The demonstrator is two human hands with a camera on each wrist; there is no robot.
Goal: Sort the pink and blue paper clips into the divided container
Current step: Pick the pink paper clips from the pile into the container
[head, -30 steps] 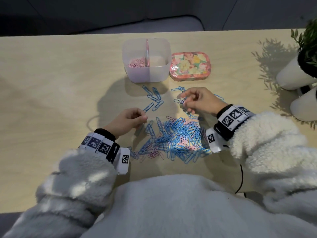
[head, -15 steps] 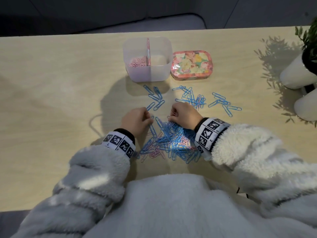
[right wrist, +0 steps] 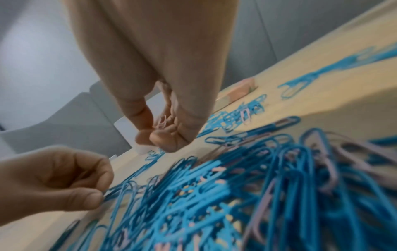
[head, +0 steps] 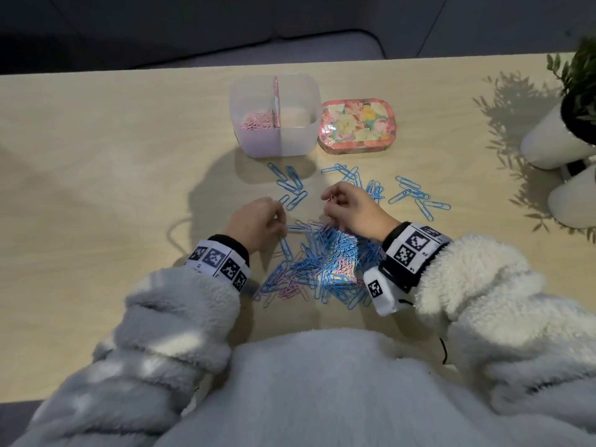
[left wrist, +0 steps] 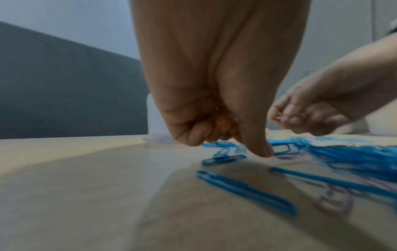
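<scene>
A mixed pile of blue and pink paper clips point(head: 325, 262) lies on the table in front of me. My left hand point(head: 280, 225) sits at the pile's left edge with its fingers curled; thumb and forefinger pinch the end of a blue clip point(right wrist: 107, 191). My right hand point(head: 330, 201) hovers over the pile's far edge and holds a few pink clips point(right wrist: 163, 121) in its curled fingers. The clear divided container point(head: 303, 137) stands behind; its left compartment holds pink clips point(head: 258, 119), and its right one looks bare.
Loose blue clips point(head: 292, 188) lie between the container and my hands, with more point(head: 416, 195) to the right. A floral tin point(head: 356, 125) stands right of the container. Two white plant pots point(head: 554, 140) stand at the table's right edge.
My right hand came back from the scattered blue clips on the right to the pile's far edge and now holds pink clips. My left hand shifted right, onto the pile's edge.
</scene>
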